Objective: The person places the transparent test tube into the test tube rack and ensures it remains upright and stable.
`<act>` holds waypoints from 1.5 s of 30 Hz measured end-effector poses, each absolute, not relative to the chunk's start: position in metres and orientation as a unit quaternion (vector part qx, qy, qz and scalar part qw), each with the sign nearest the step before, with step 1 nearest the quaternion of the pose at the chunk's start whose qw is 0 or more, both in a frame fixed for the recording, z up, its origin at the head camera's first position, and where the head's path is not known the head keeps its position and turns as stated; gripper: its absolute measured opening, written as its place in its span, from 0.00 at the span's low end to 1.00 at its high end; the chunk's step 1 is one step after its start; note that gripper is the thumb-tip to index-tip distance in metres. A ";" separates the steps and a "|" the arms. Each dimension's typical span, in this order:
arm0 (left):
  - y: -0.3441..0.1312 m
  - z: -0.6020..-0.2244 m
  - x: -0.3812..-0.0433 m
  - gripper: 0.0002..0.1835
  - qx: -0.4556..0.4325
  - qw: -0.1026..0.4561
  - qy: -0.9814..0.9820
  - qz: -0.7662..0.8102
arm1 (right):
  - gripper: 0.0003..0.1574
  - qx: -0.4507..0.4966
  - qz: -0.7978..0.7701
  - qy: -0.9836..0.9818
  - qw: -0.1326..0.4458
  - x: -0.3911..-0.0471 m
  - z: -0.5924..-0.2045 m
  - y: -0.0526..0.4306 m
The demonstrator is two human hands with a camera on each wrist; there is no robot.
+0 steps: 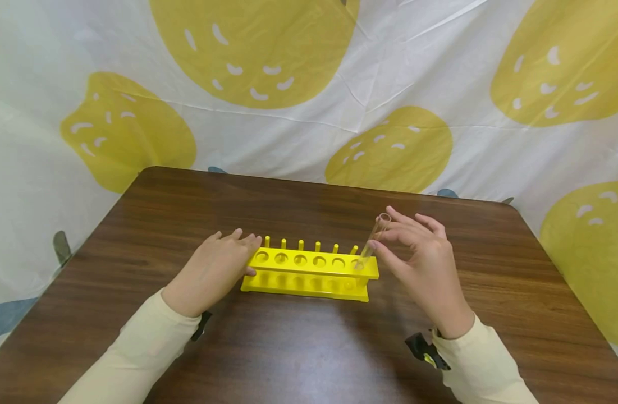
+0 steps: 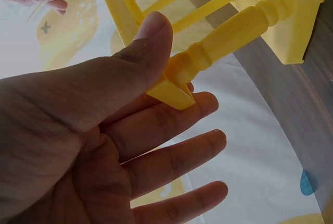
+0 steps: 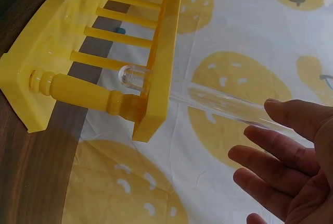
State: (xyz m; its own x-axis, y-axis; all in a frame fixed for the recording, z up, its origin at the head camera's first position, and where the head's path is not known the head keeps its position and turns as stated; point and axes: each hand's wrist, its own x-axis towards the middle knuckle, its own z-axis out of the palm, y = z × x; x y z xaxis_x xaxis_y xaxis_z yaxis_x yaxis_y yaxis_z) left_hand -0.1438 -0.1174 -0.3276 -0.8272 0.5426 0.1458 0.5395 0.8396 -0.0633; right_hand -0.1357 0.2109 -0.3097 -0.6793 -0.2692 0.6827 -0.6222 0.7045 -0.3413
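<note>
A yellow test tube rack (image 1: 309, 268) stands on the table, with a row of holes along its top bar and upright pegs behind. My left hand (image 1: 220, 266) pinches the left end of that top bar between thumb (image 2: 156, 31) and forefinger, its other fingers spread out. My right hand (image 1: 422, 255) holds a clear glass test tube (image 1: 376, 233) near its mouth, between thumb and fingertips. The tube leans to the right, and its rounded bottom (image 3: 134, 77) passes through the hole at the rack's right end, short of the lower shelf.
The brown wooden table (image 1: 298, 348) reaches back to a hanging white cloth (image 1: 268, 140) printed with yellow lemons. Dark straps (image 1: 425, 350) sit around both wrists, over light sleeves. The other holes visible in the rack hold no tubes.
</note>
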 end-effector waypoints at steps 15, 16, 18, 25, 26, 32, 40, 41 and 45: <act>-0.119 -0.331 -0.144 0.31 -0.286 0.085 -0.954 0.016 | 0.07 0.262 0.251 -0.888 0.283 -0.136 -0.312 0.210; -0.119 -0.331 -0.144 0.31 -0.286 0.084 -0.954 0.016 | 0.07 0.261 0.250 -0.889 0.280 -0.136 -0.312 0.210; -0.119 -0.331 -0.144 0.31 -0.285 0.084 -0.955 0.016 | 0.07 0.259 0.247 -0.892 0.275 -0.136 -0.312 0.210; -0.119 -0.330 -0.144 0.31 -0.285 0.086 -0.954 0.018 | 0.07 0.265 0.234 -0.897 0.266 -0.136 -0.311 0.211; -0.119 -0.329 -0.145 0.31 -0.285 0.086 -0.954 0.019 | 0.07 0.267 0.233 -0.897 0.266 -0.137 -0.311 0.211; -0.119 -0.328 -0.144 0.31 -0.283 0.078 -0.956 0.016 | 0.06 0.269 0.230 -0.900 0.256 -0.137 -0.311 0.211; -0.118 -0.327 -0.144 0.31 -0.287 0.085 -0.954 0.013 | 0.05 0.263 0.230 -0.907 0.235 -0.137 -0.314 0.211; -0.118 -0.327 -0.144 0.31 -0.288 0.086 -0.954 0.015 | 0.05 0.262 0.230 -0.908 0.232 -0.138 -0.314 0.211; -0.117 -0.327 -0.144 0.31 -0.287 0.085 -0.954 0.017 | 0.04 0.260 0.226 -0.914 0.213 -0.138 -0.315 0.212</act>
State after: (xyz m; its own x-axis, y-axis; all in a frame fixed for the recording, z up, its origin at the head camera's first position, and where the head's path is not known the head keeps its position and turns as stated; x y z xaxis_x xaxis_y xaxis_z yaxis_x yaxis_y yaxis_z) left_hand -0.1440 -0.1171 -0.3268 -0.8205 0.5509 0.1528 0.5450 0.8344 -0.0817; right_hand -0.1378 0.2121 -0.3149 -0.7737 -0.3788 0.5077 -0.5719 0.7624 -0.3027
